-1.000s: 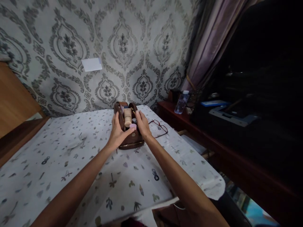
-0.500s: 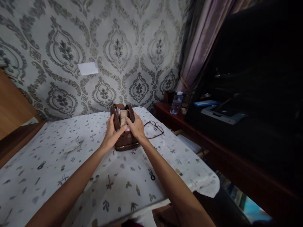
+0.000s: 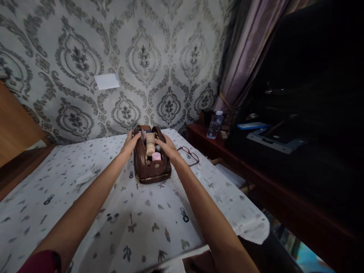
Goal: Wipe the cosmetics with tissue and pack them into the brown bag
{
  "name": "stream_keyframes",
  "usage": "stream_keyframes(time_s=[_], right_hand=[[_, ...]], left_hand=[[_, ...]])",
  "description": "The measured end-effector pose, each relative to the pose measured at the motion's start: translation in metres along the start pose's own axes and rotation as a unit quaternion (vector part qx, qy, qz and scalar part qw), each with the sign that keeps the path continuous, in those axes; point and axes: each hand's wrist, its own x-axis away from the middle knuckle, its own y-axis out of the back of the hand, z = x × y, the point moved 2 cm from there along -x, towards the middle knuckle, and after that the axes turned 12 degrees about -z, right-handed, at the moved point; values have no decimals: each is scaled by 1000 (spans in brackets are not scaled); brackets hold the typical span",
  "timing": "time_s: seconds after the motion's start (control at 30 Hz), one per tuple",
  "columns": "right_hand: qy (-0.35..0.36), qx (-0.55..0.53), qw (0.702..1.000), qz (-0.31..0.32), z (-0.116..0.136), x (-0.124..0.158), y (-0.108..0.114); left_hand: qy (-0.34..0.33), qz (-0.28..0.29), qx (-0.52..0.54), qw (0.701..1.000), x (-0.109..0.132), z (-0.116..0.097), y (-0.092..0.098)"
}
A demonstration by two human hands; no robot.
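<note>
A brown leather-like makeup bag [image 3: 152, 174] stands on the table with its zipped top spread wide. Inside it show a beige tube [image 3: 150, 142], a pink cap or jar [image 3: 156, 156] and other small items I cannot make out. My left hand [image 3: 131, 145] grips the bag's left side, thumb over the rim and fingers outside. On the opposite side my right hand [image 3: 168, 148] holds the right wall, its thumb reaching over the edge close to the beige tube. The outer fingers of both hands are partly hidden.
Red-framed glasses [image 3: 191, 154] lie right of the bag on the patterned white tablecloth [image 3: 148, 227]. A clear bottle [image 3: 215, 125] stands on the dark red cabinet [image 3: 196, 132], near a blue-and-white box [image 3: 253, 126]. Crumpled clear plastic [image 3: 87, 176] lies at left.
My hands have moved apart, from over the bag's front opening to its two sides. The opening looks wider, and the tube and pink item show more fully.
</note>
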Motion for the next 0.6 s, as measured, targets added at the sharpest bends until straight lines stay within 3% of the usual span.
stream_keyframes(time_s=[0.2, 0.4, 0.5, 0.6], right_hand=[[-34, -27, 998, 47, -7, -24, -6], [-5, -14, 997, 81, -6, -30, -11], [28, 28, 994, 97, 0, -30, -11], [54, 135, 985, 94, 7, -28, -13]], left_hand=[[40, -15, -13, 999, 0, -2, -5], [34, -9, -23, 999, 3, 0, -9], [25, -4, -31, 999, 3, 1, -11], [15, -6, -47, 999, 1, 1, -11]])
